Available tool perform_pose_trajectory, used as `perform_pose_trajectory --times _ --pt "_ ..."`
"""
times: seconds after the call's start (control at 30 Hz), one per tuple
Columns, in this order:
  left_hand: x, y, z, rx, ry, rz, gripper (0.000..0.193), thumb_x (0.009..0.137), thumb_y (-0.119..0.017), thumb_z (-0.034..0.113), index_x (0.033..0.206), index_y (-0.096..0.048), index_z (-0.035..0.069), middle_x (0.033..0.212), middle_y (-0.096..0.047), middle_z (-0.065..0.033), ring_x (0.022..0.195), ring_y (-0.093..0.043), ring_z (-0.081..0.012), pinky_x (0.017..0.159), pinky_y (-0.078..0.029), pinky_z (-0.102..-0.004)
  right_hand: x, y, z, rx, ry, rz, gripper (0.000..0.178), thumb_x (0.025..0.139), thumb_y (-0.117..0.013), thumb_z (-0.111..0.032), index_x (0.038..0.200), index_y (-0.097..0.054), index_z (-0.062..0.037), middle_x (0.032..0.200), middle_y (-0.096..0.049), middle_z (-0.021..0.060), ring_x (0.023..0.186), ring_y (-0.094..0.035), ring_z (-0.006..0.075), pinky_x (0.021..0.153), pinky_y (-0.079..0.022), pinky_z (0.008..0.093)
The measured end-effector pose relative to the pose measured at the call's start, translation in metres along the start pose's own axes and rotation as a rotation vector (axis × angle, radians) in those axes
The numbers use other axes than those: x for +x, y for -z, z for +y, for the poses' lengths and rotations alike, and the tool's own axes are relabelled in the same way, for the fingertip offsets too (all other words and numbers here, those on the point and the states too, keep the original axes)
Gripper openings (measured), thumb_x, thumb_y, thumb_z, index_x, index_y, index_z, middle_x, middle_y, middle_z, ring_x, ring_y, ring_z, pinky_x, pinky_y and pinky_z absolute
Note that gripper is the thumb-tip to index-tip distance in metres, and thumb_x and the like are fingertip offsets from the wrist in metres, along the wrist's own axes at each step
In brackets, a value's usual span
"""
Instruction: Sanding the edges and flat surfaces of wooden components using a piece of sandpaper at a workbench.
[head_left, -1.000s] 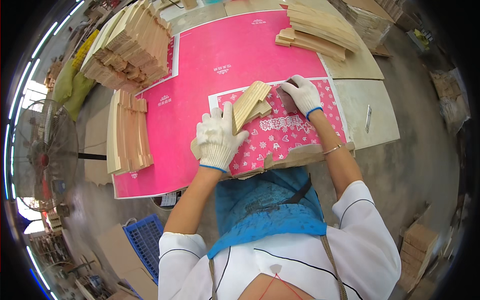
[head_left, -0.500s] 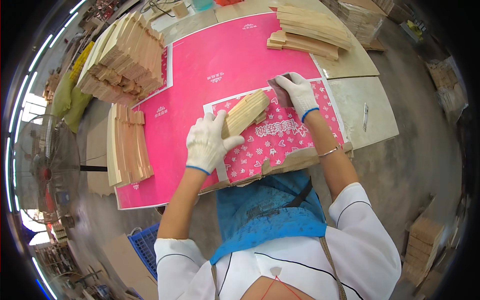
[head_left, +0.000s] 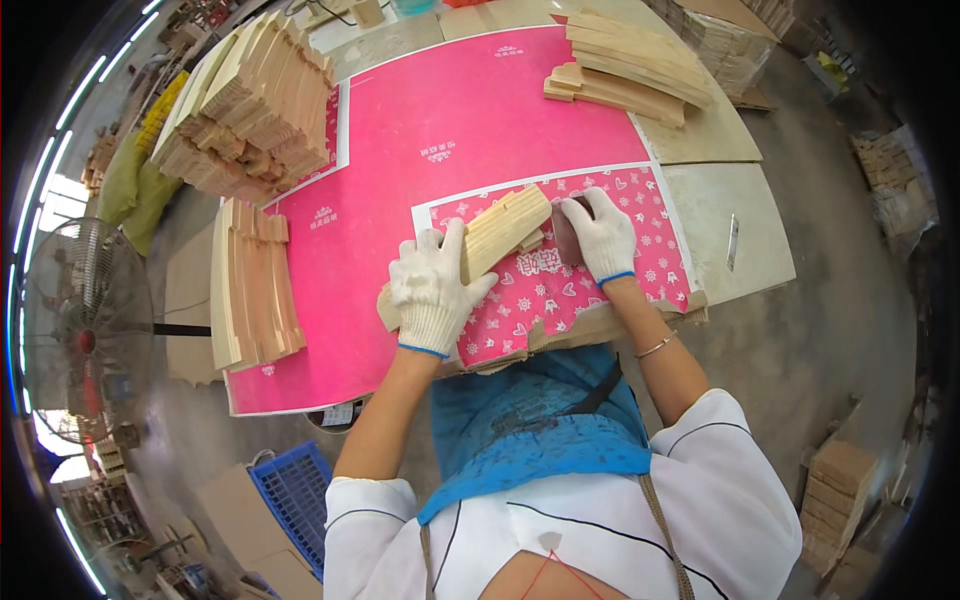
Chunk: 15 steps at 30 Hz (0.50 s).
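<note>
My left hand (head_left: 432, 290), in a white knit glove with a blue cuff, grips a pale wooden piece (head_left: 507, 230). The piece lies slanted, its far end up to the right, and a short end pokes out left of the glove. Part of its length is hidden under my palm. In my right hand (head_left: 606, 240), gloved alike, is a brown sheet of sandpaper (head_left: 570, 235), pinched between thumb and fingers. It sits just right of the wood's far end; whether they touch I cannot tell.
Pink printed sheets (head_left: 400, 180) cover the table. A tall stack of shaped wooden pieces (head_left: 250, 110) stands at the far left, with a shorter row (head_left: 250, 290) nearer. More curved pieces (head_left: 640, 70) lie far right, and a box cutter (head_left: 732, 243) rests at the right.
My right hand has come nearer to me with the sandpaper. My left hand and the wooden piece have shifted slightly right, and the wood's near end now shows.
</note>
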<state>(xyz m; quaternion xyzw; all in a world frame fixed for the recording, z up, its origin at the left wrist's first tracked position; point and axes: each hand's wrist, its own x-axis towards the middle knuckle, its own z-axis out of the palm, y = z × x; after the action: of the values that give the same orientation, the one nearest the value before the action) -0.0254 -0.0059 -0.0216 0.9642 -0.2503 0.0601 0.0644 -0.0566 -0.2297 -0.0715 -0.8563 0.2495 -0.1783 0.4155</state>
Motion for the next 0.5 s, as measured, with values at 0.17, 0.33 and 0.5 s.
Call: perform_pose_trajectory --times 0.17,0.33,0.5 --pt "0.002 0.010 -0.009 -0.100 -0.089 0.037 0.069 0.068 -0.081 0.038 0.127 -0.059 0.010 0.113 -0.063 -0.0128 0.101 -0.061 -0.0295 0.082 -0.051 -0.0446 -0.005 0.019 -0.030 0.392 0.152 0.080 0.022 0.090 -0.065 -0.027 0.097 -0.069 -0.0059 0.086 -0.070 0.0123 0.077 -0.068 0.0168 0.069 -0.052 0.0308" --pt "-0.016 0.037 -0.014 -0.493 0.047 -0.195 0.074 0.068 -0.077 0.040 0.128 -0.058 0.000 0.109 -0.067 -0.0198 0.102 -0.066 -0.0311 0.091 -0.049 -0.0419 -0.017 0.020 -0.071 0.029 0.819 0.067 0.012 0.086 -0.067 -0.019 0.095 -0.069 -0.0114 0.083 -0.066 0.0066 0.073 -0.067 0.0227 0.067 -0.053 0.0274" --pt "-0.046 0.082 -0.015 -1.034 0.023 -0.524 0.073 0.076 -0.071 0.047 0.131 -0.054 0.001 0.106 -0.067 -0.0126 0.097 -0.067 -0.0266 0.081 -0.052 -0.0360 0.022 0.011 -0.056 0.144 0.154 -0.407 0.031 0.085 -0.063 -0.037 0.096 -0.071 -0.0091 0.091 -0.069 0.0123 0.082 -0.067 0.0255 0.076 -0.052 0.0335"
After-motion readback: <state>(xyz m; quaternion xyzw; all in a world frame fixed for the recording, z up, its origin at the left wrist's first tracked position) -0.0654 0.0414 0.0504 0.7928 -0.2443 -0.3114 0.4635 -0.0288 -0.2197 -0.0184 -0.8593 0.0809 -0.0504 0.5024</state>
